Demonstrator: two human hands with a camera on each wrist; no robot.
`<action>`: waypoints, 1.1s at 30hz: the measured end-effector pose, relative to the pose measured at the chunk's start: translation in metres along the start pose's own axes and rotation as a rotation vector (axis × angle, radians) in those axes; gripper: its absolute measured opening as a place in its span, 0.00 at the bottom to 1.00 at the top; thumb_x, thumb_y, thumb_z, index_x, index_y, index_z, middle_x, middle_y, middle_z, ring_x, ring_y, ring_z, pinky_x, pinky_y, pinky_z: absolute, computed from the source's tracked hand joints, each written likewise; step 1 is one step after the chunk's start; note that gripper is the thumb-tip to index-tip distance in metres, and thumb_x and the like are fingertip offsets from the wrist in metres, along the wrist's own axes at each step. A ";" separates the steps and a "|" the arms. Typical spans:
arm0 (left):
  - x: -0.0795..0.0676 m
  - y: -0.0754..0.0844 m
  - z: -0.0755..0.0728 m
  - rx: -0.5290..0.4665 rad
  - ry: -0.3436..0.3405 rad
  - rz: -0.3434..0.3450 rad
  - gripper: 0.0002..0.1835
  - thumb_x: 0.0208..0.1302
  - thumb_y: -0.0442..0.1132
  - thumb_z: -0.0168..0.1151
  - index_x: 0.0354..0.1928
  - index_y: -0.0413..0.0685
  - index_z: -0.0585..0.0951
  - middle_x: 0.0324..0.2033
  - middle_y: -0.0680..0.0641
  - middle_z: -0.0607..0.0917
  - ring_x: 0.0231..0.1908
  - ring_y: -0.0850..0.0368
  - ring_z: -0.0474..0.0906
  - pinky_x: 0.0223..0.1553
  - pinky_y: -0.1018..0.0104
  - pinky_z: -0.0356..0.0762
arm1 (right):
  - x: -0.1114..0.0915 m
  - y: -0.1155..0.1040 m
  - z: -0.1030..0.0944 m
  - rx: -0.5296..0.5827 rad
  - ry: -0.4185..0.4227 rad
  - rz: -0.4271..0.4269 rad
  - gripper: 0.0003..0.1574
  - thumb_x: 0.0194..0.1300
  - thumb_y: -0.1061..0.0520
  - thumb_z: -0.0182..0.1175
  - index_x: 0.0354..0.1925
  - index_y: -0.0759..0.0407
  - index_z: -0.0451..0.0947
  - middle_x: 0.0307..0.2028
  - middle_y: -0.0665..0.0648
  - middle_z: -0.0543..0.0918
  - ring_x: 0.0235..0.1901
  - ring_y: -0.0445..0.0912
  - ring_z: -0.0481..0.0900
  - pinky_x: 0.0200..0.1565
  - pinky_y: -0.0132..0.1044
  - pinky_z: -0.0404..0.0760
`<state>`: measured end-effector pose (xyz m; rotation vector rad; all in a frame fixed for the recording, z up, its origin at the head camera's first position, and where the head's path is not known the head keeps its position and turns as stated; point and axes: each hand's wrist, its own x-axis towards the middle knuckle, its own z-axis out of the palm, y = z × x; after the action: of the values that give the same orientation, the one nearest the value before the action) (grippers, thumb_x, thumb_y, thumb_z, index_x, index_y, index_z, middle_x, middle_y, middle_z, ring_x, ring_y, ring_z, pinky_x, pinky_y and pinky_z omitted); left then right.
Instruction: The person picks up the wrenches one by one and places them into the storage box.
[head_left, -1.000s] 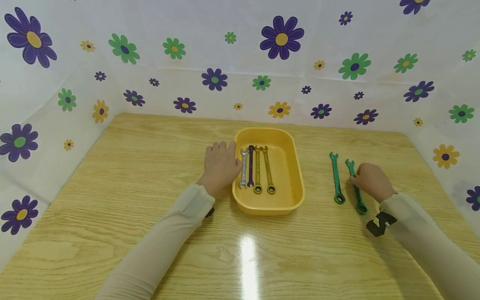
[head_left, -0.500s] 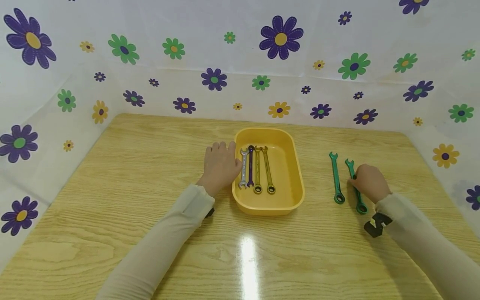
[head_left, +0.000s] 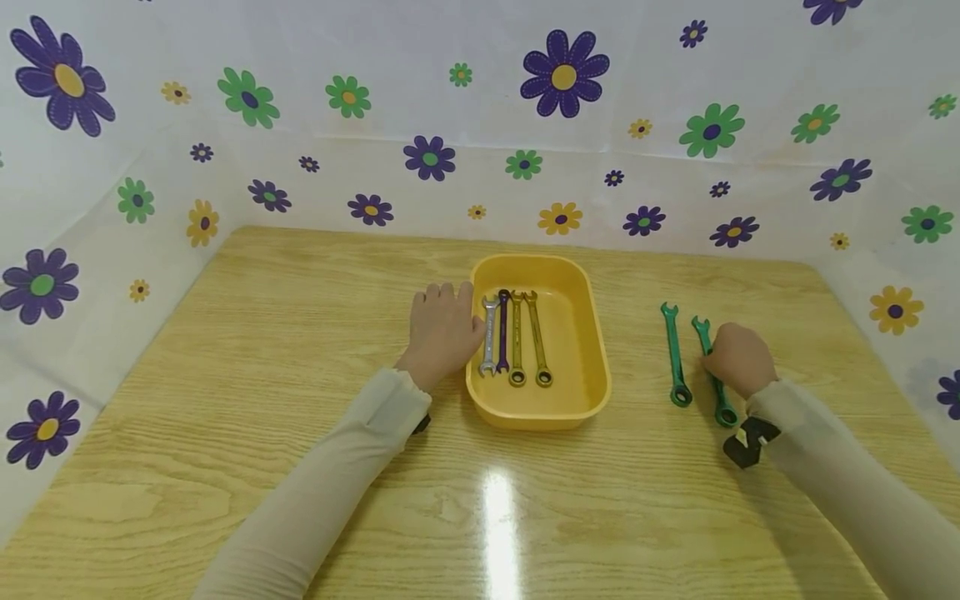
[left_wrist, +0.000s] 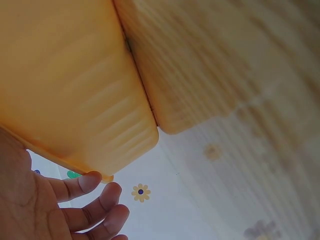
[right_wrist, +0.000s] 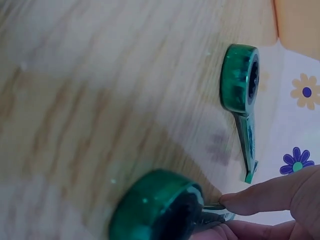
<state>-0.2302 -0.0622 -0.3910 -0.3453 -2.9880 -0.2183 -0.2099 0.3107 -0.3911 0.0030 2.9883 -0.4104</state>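
In the head view, my left hand [head_left: 441, 333] rests at the left rim of a yellow plastic tub [head_left: 551, 414], thumb over the edge. Its relaxed fingers [left_wrist: 107, 197] lie along the rim's outer side in the left wrist view. My right hand [head_left: 742, 360] pinches the shaft of a green ratchet combination wrench [head_left: 724, 411] between thumb and fingers. That wrench's ring end [right_wrist: 150, 210] looms large in the right wrist view. A second green wrench [head_left: 673, 358] lies just left of it on the table.
Inside the tub lie a silver wrench [head_left: 490, 337], a purple wrench [head_left: 503, 333] and two gold wrenches [head_left: 517, 342], side by side toward the left. The wooden table [head_left: 247, 367] is bounded by a white flowered cloth [head_left: 315, 50] at the back and sides.
My right hand has shifted slightly left and its thumb and fingers have closed in on the right-hand green wrench. My left hand and the tub have stayed in place.
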 end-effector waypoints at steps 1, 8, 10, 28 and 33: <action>0.000 0.000 0.000 0.002 0.002 0.000 0.17 0.64 0.45 0.47 0.49 0.42 0.70 0.39 0.40 0.77 0.43 0.43 0.72 0.49 0.52 0.69 | 0.000 0.001 0.000 0.015 -0.001 -0.001 0.25 0.52 0.65 0.54 0.07 0.52 0.55 0.08 0.46 0.56 0.11 0.40 0.57 0.17 0.31 0.58; 0.000 0.000 0.000 0.013 0.000 0.003 0.17 0.64 0.45 0.46 0.49 0.43 0.70 0.40 0.40 0.77 0.43 0.43 0.72 0.49 0.52 0.69 | 0.000 0.003 0.000 0.071 -0.023 0.021 0.27 0.53 0.63 0.55 0.05 0.50 0.56 0.06 0.44 0.55 0.09 0.39 0.57 0.17 0.30 0.59; 0.000 0.000 0.000 0.014 -0.006 0.002 0.17 0.64 0.45 0.46 0.50 0.43 0.70 0.40 0.40 0.77 0.44 0.43 0.72 0.49 0.52 0.69 | 0.001 0.003 0.000 0.069 -0.028 0.033 0.28 0.53 0.62 0.57 0.05 0.51 0.57 0.06 0.44 0.56 0.09 0.39 0.58 0.17 0.31 0.60; 0.001 0.000 0.002 0.026 -0.008 -0.004 0.16 0.64 0.45 0.47 0.48 0.43 0.70 0.39 0.40 0.77 0.43 0.44 0.72 0.48 0.52 0.69 | 0.000 0.008 0.000 0.107 -0.042 0.066 0.28 0.53 0.59 0.60 0.03 0.51 0.59 0.05 0.43 0.57 0.10 0.38 0.56 0.18 0.31 0.58; 0.001 0.000 0.001 0.022 -0.008 -0.006 0.16 0.64 0.46 0.47 0.48 0.43 0.70 0.39 0.41 0.77 0.43 0.44 0.72 0.48 0.52 0.68 | -0.001 0.006 -0.005 0.125 -0.040 0.058 0.28 0.52 0.59 0.60 0.03 0.51 0.60 0.06 0.43 0.57 0.11 0.38 0.55 0.18 0.31 0.57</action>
<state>-0.2309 -0.0617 -0.3921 -0.3361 -2.9970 -0.1856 -0.2092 0.3181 -0.3880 0.0922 2.9096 -0.5826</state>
